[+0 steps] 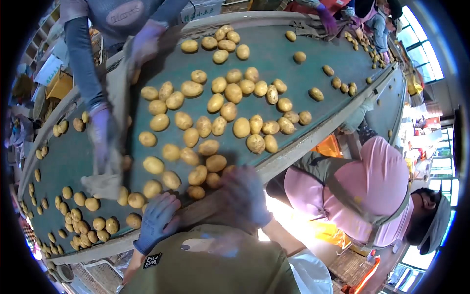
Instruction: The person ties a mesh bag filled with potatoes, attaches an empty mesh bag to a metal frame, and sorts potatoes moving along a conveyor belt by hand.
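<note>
My left hand (pixel 157 221), in a blue-grey glove, is at the near edge of the green conveyor belt (pixel 274 54). Its fingers are stretched out with the thumb apart, close to several potatoes (pixel 152 188), and nothing shows in its grip. Further right along the same edge, my right hand (pixel 246 196) is also gloved and smeared by motion. It is beside a group of potatoes (pixel 198 175); its fingers are too blurred to read. More yellow potatoes (pixel 233 93) lie scattered across the belt, some with brown marks.
Opposite me, a person in purple gloves (pixel 101 132) holds a grey cloth-like strip (pixel 113 157) across the belt. To my right, a person in a pink top (pixel 377 171) leans beside the belt's raised rim (pixel 293 147). Other people work at the far end, near purple gloves (pixel 327 19).
</note>
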Tool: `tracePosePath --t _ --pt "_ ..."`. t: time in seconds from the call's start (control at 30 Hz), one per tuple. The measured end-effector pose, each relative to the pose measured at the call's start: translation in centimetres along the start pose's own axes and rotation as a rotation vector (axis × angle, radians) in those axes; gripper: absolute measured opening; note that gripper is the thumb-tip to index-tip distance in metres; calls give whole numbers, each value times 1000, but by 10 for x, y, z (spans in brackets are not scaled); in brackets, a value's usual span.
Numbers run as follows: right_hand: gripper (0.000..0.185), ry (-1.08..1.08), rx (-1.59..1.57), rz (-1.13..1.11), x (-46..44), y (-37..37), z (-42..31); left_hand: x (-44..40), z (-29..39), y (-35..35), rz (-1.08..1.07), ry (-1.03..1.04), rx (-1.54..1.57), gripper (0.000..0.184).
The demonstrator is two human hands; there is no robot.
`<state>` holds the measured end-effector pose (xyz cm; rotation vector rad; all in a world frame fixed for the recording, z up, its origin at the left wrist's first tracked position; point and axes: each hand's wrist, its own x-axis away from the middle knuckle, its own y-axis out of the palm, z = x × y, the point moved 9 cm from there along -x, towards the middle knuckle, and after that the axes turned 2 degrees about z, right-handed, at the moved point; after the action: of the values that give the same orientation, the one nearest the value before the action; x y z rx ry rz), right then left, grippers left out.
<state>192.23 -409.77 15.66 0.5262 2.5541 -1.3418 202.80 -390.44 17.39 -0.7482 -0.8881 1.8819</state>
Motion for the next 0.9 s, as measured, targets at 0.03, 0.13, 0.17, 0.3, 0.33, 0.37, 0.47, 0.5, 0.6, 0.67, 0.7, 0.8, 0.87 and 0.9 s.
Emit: tracePosePath --t 0.03,0.13,0.17,0.3,0.33,0.37,0.47,0.5,0.6,0.67,0.7,0.8,0.87,0.9 --pt "46 107 161 47 -5 -14 30 -5 3 2 6 16 6 50" --pt "53 311 392 44 -38 -39 76 -19 11 12 12 58 33 50" --pt "55 405 460 -5 -48 -44 91 -26 14 16 14 82 50 49" --pt "49 445 570 -79 -68 -43 130 -56 33 18 -1 122 44 49" --pt "49 454 576 -73 -68 -50 139 -61 33 20 2 113 59 48" --pt "49 388 467 -107 -68 -48 141 -64 33 19 6 107 75 47" --pt "44 300 194 -36 -61 -77 151 -71 33 16 44 62 104 44" --pt "40 479 -306 219 -46 -99 181 -76 33 15 14 3 97 40" --pt "35 768 -741 390 -20 -140 236 -88 36 23 31 -50 28 39" --pt "33 1007 -578 218 -18 -164 259 -103 42 32 23 -49 12 39" --pt "33 1111 -493 122 -17 -166 265 -113 50 35 29 -14 39 40" --pt "31 451 393 -376 -61 -133 209 -128 60 50 43 53 59 44" --pt "28 433 430 -429 -61 -105 214 -134 69 57 42 99 99 45" --pt "28 442 405 -479 -64 -100 217 -134 70 61 17 81 71 45"
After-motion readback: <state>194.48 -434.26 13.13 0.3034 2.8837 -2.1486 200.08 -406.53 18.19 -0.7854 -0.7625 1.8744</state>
